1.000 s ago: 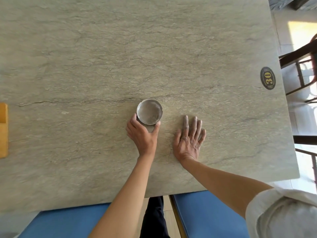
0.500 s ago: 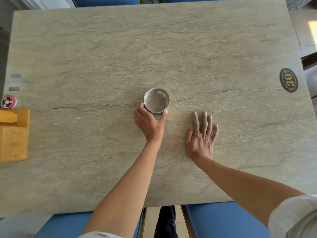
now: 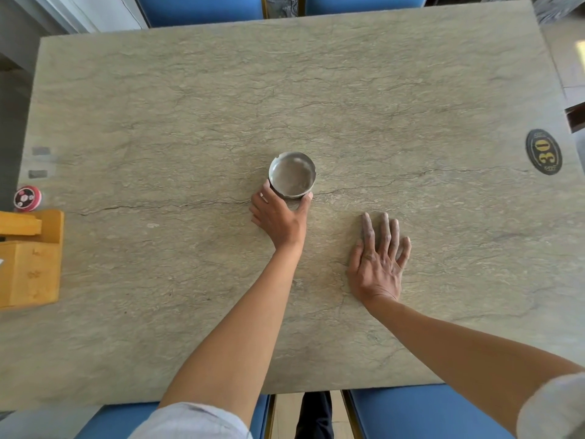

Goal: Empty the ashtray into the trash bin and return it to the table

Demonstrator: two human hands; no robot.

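Note:
A round metal ashtray with a notched rim stands upright near the middle of the stone table. Its bowl looks bare. My left hand cups its near side, thumb on the left wall and a finger on the right wall. My right hand lies flat on the table, palm down with fingers spread, to the right of the ashtray and nearer to me. No trash bin is in view.
A wooden box holder and a small red round button sit at the left table edge. An oval number plate "30" is stuck at the right. Blue chair seats flank the table front and back.
The view has pulled back and tilted up, showing more of the table and the far chairs. My left hand stays curled around the ashtray on the table; my right hand stays flat.

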